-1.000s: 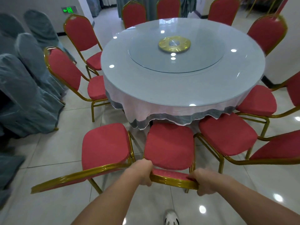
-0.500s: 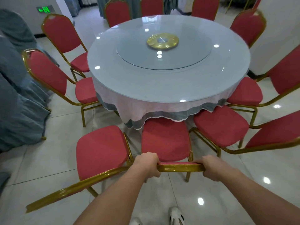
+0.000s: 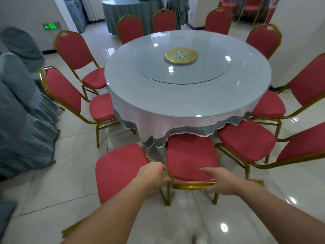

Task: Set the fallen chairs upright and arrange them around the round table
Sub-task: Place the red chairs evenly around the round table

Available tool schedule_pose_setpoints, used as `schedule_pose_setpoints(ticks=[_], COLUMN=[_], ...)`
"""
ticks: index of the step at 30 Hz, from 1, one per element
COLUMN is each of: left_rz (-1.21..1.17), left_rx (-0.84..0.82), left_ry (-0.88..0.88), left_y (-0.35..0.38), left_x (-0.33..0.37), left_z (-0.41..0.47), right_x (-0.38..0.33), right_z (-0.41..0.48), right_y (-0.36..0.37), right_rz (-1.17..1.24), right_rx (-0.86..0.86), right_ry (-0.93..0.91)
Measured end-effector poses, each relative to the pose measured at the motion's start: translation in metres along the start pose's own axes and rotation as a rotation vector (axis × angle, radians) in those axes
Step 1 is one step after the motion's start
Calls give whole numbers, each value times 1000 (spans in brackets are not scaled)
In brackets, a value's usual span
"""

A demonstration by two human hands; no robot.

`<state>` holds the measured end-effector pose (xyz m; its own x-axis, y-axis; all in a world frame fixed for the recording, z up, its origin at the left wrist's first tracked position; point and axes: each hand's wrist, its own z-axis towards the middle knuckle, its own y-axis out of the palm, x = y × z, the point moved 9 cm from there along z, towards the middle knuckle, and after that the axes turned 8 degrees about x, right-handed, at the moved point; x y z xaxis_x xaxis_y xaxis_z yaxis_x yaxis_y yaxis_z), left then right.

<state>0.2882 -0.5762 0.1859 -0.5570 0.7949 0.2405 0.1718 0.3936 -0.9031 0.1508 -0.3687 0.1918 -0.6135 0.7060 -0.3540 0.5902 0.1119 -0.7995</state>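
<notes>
The round table (image 3: 175, 106), glass-topped with a pink and grey cloth, stands mid-room with a gold-centred turntable (image 3: 181, 55). Red chairs with gold frames stand upright all around it. The nearest chair (image 3: 191, 159) has its seat tucked under the cloth edge. Its gold back rail (image 3: 191, 185) runs between my hands. My left hand (image 3: 153, 176) is curled at the rail's left end. My right hand (image 3: 223, 182) is blurred, fingers spread, hovering over the rail's right end. Neighbouring chairs stand to the left (image 3: 121, 171) and the right (image 3: 246, 141).
Several chairs in grey covers (image 3: 21, 120) line the left side. A second table in a grey cloth (image 3: 130, 13) stands at the back, past more red chairs (image 3: 246, 6). A white wall (image 3: 299, 23) closes the right side. The floor is glossy tile.
My right hand has let go of the back rail and spread its fingers. The near chair's seat sits a little further under the cloth. My view has lifted to show more of the room.
</notes>
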Motion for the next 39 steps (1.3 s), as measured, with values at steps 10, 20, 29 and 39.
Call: schedule_pose_setpoints(ticks=[10,20,29,39], left_rz=[-136,-170,18,-76], left_rx=[-41,-59,-66,-190], left_ry=[-240,-351,-264,-253], left_y=[5,40,62,63], left_x=[-113,-229,-315,-357], left_z=[-80,-177,-195,-170], right_x=[-153,-280,-304,-339], right_z=[45,59,48,38], right_y=[18,120,173,183], right_rz=[-75,-201,-360,-279], right_rx=[-18,-257,-208,-92], right_ry=[-338,-537,-366,-235])
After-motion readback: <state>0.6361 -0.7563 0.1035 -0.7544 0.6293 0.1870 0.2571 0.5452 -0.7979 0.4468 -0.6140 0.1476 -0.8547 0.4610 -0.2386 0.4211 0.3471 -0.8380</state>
